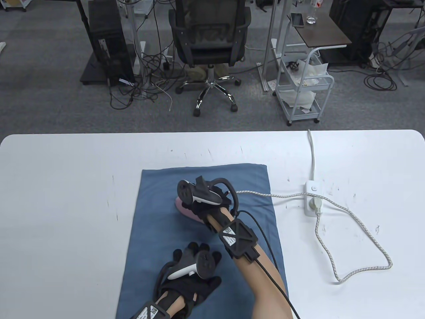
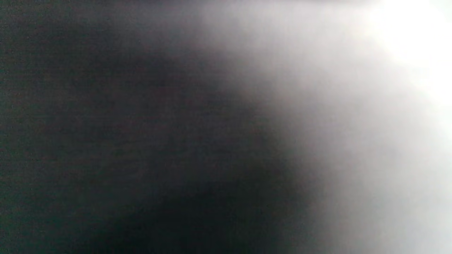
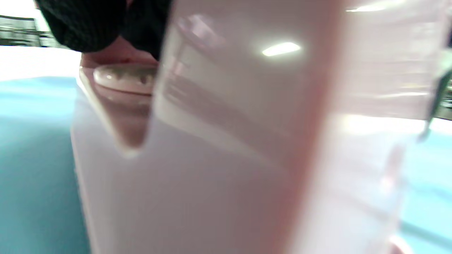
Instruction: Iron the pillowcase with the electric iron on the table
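Note:
A blue pillowcase (image 1: 159, 212) lies flat on the white table (image 1: 66, 186). My right hand (image 1: 202, 199) grips the handle of a pink electric iron (image 1: 186, 207), which rests on the cloth's middle. In the right wrist view the iron's glossy pink body (image 3: 229, 141) fills the frame, with gloved fingers (image 3: 91, 24) at the top and blue cloth (image 3: 31, 158) beside it. My left hand (image 1: 192, 265) lies flat on the pillowcase near its front edge, fingers spread. The left wrist view is a dark blur.
The iron's braided cord (image 1: 358, 232) runs right to a white power strip (image 1: 313, 199) and loops over the table's right side. Beyond the far edge stand an office chair (image 1: 209, 43) and a white cart (image 1: 303, 86).

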### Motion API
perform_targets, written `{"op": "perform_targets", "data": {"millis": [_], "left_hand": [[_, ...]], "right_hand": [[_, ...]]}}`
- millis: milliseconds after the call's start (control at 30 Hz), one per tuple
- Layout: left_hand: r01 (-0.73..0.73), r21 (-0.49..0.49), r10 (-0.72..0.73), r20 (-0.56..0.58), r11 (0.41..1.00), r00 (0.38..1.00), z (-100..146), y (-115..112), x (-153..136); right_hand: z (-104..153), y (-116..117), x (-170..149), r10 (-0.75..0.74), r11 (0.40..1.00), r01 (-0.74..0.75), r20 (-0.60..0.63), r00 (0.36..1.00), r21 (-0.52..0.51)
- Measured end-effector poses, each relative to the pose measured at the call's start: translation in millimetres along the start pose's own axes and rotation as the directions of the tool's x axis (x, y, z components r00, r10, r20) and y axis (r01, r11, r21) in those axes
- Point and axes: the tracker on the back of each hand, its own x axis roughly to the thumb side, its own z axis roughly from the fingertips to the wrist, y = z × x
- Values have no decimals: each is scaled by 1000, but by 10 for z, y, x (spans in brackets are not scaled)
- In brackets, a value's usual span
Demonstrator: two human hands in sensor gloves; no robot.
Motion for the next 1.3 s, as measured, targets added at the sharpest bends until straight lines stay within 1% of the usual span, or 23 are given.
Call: {"op": "perform_targets", "data": {"millis": [67,133,200,233,300,400,467,567,600,667,700,733,800,833,900,933,1067,1167,1300], "left_hand": [[1,0,-1,0,1000,1000,0,-1,1],[0,0,0,0,1000,1000,-1,-2,1],[1,0,-1,0,1000,1000,-1,-2,1],[1,0,-1,-1,1000,1000,-1,-3,2],[2,0,-2,-1,1000,1000,-1,-4,3],[6,1,-6,-4,1000,1000,1,-5,6],[5,1,-5,-4,1000,1000,1,-5,6],[7,2,-7,-4,1000,1000,-1,-5,6],[6,0,-6,-4,1000,1000,-2,-4,5],[6,2,-6,-2,1000,1000,-5,-4,3],[5,0,-5,-3,1000,1000,-9,-4,1],[4,1,-4,-2,1000,1000,-11,-3,0],[5,0,-5,-2,1000,1000,-9,-4,1],[6,0,-6,0,1000,1000,-11,-3,0],[5,-1,-5,2,1000,1000,-11,-3,0],[6,-1,-6,1,1000,1000,-11,-3,1],[6,0,-6,1,1000,1000,-11,-4,-1],[7,0,-7,1,1000,1000,-12,-4,-2],[7,0,-7,0,1000,1000,-13,-4,-2]], "right_hand": [[-58,-1,-64,-33,999,33,-26,999,11],[-48,-12,-81,-87,996,87,-6,996,30],[43,-31,-56,-91,996,91,61,994,11],[111,-42,-25,-110,994,112,116,987,-10],[269,-62,57,-137,990,143,196,971,-17],[504,-75,209,-113,992,123,293,950,-16],[574,-65,302,-87,996,87,341,936,15],[536,-23,436,-69,997,56,370,926,46],[526,-26,458,-64,998,57,357,932,29],[362,-26,538,-55,998,49,315,948,24],[290,-26,555,-56,998,51,276,960,24],[183,-29,572,-46,999,43,205,978,20],[29,-28,575,-35,999,35,121,992,7],[-39,-27,560,-47,999,47,91,995,7],[-93,-25,526,-78,997,77,51,996,31],[-92,-24,509,-83,996,81,54,995,33],[-18,-23,414,-7,1000,6,38,999,22],[90,-11,217,1,1000,0,-32,999,25],[288,14,-114,38,999,-38,-109,993,4]]}}
